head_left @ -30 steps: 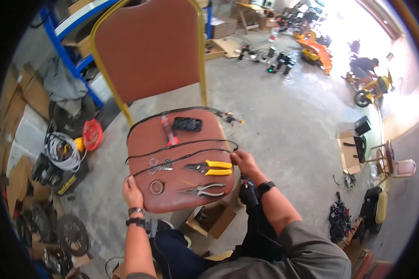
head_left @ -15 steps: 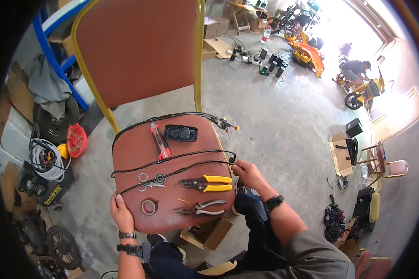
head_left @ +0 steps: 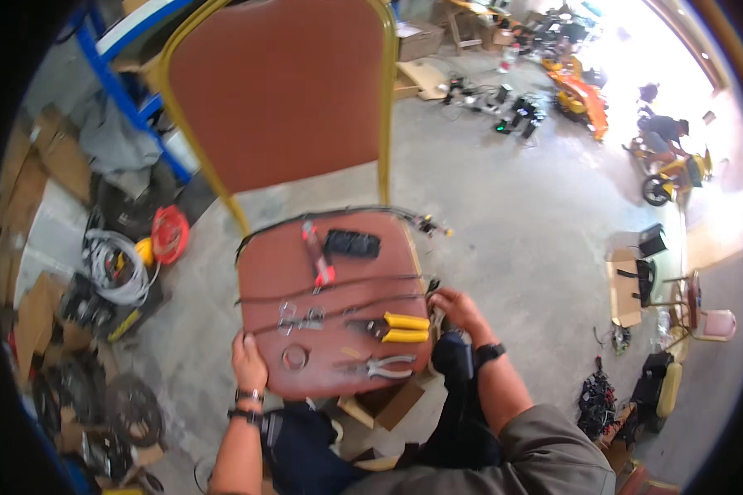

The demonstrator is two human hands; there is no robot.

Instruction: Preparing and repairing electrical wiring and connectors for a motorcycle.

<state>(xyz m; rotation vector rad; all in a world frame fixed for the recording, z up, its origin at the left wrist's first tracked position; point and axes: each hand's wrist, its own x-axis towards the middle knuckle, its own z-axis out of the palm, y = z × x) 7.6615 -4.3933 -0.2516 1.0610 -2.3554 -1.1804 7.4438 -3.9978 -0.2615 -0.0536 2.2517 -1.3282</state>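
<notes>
A brown padded chair seat in front of me bears tools and black cables. My left hand is closed at its left edge, at one end of the nearest black cable; its fingertips are partly hidden. My right hand pinches the same cable at the right edge. Between my hands lie scissors, yellow-handled wire strippers, grey-handled long-nose pliers and a tape roll. Farther back are a second cable, a red box cutter, a dark flat bundle and a cable with connectors.
The chair's tall backrest rises behind the seat. An open cardboard box sits below its front edge. At left are a red helmet and coiled white hose. A person crouches by a yellow scooter, far right.
The whole view has shifted, so the chair appears farther right, and it is blurrier. My hands keep about the same places at the seat's edges, and the tools lie as before.
</notes>
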